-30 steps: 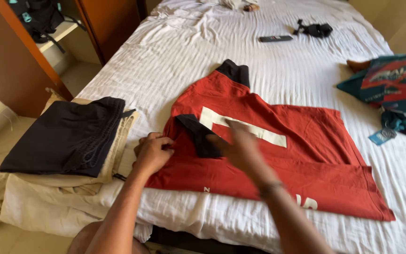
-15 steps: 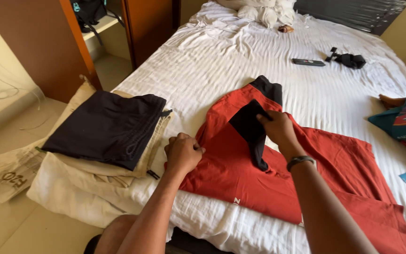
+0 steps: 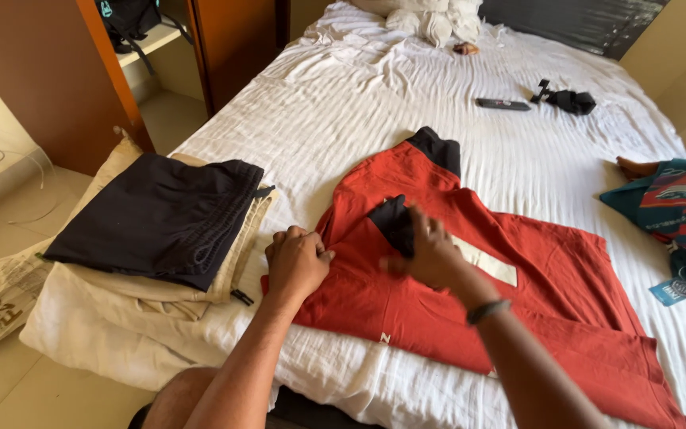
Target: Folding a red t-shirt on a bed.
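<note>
Two hands fold the red shirt (image 3: pixel 470 302) on the bed (image 3: pixel 343 103): left hand (image 3: pixel 297 262) fisted on its edge, right hand (image 3: pixel 430 253) pinching the sleeve; tucking it flat seems next.

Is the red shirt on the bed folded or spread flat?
Partly folded: the red shirt's black-cuffed sleeve lies doubled over its body.
</note>
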